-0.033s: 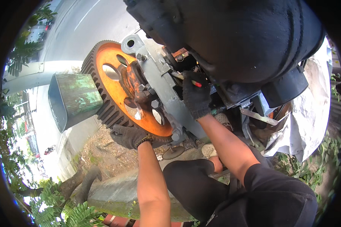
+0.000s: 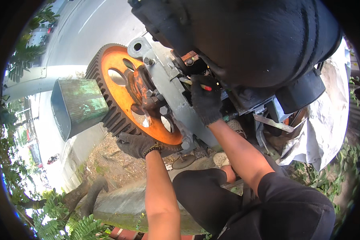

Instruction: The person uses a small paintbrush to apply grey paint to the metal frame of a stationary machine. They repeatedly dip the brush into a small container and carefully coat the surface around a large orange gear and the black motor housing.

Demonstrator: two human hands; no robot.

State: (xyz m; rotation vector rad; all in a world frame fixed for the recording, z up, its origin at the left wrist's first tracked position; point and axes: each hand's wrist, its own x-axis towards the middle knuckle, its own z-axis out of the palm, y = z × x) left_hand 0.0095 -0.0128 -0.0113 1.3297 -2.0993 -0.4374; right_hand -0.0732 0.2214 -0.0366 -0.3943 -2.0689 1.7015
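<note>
My left hand (image 2: pixel 137 145), in a dark knit glove, grips the lower rim of a large toothed gear wheel (image 2: pixel 114 98) with an orange painted face. Between the gloved fingers of my right hand (image 2: pixel 206 100) is a slim tool (image 2: pixel 206 87) with a red end; its other end reaches toward the machine's grey frame (image 2: pixel 170 88), and its tip is hard to make out. The grey frame stands between the wheel and my right hand. Bolts (image 2: pixel 164 110) and an orange-and-dark hub (image 2: pixel 142 86) sit beside it.
A big black rounded housing (image 2: pixel 260 40) overhangs my right hand. A green metal guard (image 2: pixel 82 106) juts out left of the wheel. White sheeting (image 2: pixel 328 120) hangs at the right. Below are a concrete ledge (image 2: pixel 128 204), branches (image 2: pixel 74 194) and my shoe (image 2: pixel 221 159).
</note>
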